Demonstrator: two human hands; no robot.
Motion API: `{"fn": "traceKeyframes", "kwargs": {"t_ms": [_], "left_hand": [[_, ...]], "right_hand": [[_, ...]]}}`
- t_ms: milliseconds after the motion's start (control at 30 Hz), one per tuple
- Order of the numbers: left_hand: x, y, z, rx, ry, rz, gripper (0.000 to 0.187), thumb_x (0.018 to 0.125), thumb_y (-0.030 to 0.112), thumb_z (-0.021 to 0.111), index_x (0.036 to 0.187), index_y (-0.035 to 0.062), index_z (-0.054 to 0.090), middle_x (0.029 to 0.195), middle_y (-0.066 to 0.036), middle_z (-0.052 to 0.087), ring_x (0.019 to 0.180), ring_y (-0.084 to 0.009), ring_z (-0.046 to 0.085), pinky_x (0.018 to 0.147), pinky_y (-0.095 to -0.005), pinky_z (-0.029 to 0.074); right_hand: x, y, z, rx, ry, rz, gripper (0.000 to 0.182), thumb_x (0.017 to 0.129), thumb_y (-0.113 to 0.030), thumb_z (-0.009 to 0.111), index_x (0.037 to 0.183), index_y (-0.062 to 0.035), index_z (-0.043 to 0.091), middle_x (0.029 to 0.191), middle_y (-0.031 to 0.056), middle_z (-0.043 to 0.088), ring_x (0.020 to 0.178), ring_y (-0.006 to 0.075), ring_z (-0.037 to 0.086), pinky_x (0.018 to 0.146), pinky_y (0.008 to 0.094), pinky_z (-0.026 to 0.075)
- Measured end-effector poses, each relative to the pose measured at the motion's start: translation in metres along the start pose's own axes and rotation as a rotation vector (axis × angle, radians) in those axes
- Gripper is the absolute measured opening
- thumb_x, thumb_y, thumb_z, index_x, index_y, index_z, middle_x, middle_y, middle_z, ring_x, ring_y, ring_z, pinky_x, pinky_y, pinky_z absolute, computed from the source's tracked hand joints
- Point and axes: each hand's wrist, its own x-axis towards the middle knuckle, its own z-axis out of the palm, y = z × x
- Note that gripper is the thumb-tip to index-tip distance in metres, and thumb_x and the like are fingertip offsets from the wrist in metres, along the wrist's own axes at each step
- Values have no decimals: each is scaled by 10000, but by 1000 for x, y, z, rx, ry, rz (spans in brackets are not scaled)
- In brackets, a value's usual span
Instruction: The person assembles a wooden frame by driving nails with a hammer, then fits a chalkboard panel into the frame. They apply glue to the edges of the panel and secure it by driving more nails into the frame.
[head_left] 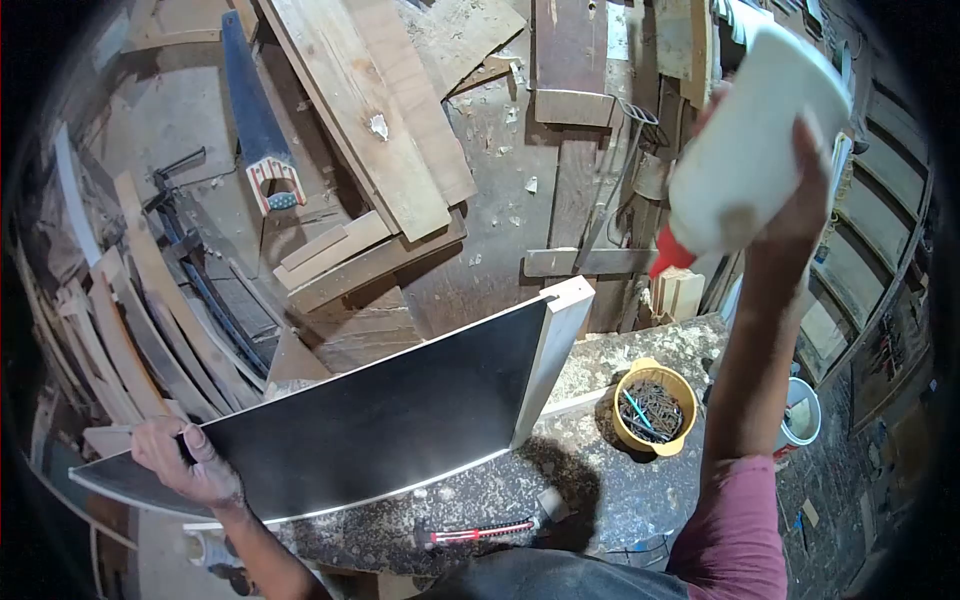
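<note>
A black-faced board [370, 410] stands tilted on its long edge on the workbench, with a pale wood strip [552, 360] along its right end. My left hand [190, 465] grips the board's left part, fingers over the top edge. Raised at the upper right, my right hand [795, 200] is wrapped around a white squeeze bottle [745, 150]. The bottle's red nozzle [670, 253] points down and left, above and apart from the wood strip. Part of my right hand is hidden behind the bottle.
A yellow bowl [686, 440] of nails or screws holds a teal pen-like stick. A red-and-black-handled hammer [485, 533] lies near the bench's front edge. Wood strips [130, 330] lean at left, a handsaw [250, 100] hangs behind, and a white bucket [800, 415] stands at right.
</note>
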Motion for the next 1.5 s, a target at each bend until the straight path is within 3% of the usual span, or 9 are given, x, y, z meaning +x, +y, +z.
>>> {"fn": "traceKeyframes", "kwargs": {"t_ms": [133,200,600,767,967,1067,1167,1267,1500], "left_hand": [[-2,1,-5,-12,31,36,414,942,384,486,730,29,464,705,-96,422,714,-274,401,784,-379,316],[-1,2,-6,-19,30,41,405,943,372,485,733,27,467,706,-98,427,715,-275,404,784,-380,317],[-5,-3,-16,-11,-11,87,291,951,260,488,800,14,521,770,-103,503,778,-259,455,816,-369,330],[-3,1,-12,-18,54,64,406,948,369,474,739,22,481,702,-90,445,711,-263,416,795,-381,318],[-2,2,-11,-12,55,60,420,948,388,471,738,24,484,699,-86,447,712,-263,415,791,-381,318],[-8,-6,-14,5,-2,86,345,963,310,467,811,5,521,772,-105,488,783,-266,451,810,-372,328],[-5,0,-10,-9,66,49,452,956,419,454,737,25,483,710,-92,455,737,-268,420,796,-387,322],[-4,1,-11,1,52,37,463,960,427,446,737,23,485,715,-93,457,744,-271,420,796,-389,323],[-5,0,-10,-16,46,57,449,962,413,444,749,20,488,719,-97,453,735,-274,416,794,-391,322]], "right_hand": [[31,-8,32,-91,173,-95,475,860,-347,575,1140,36,550,989,176,637,846,238,656,759,335,540],[28,-27,99,31,402,2,451,805,-388,635,1017,4,569,780,120,611,635,198,620,544,295,524],[22,-9,105,-65,308,139,394,774,-306,663,1054,-49,555,802,76,589,682,180,604,592,304,507],[29,-2,95,-120,318,135,390,779,-296,664,1056,-45,553,804,75,591,684,183,605,598,308,508],[23,-9,109,-196,361,121,401,769,-309,665,1049,-44,556,801,79,595,684,190,609,601,308,510],[30,-12,107,-76,431,284,410,762,-316,665,1048,-43,557,800,84,599,678,195,611,602,311,511],[29,-10,108,-193,394,233,416,761,-317,662,1054,-42,554,801,86,598,678,197,612,603,314,513],[23,-2,105,-162,361,115,418,762,-320,662,1058,-46,553,805,84,596,681,195,610,599,314,514],[21,3,96,-66,403,169,428,763,-332,667,1073,-60,551,803,78,594,679,194,608,600,320,522]]}}
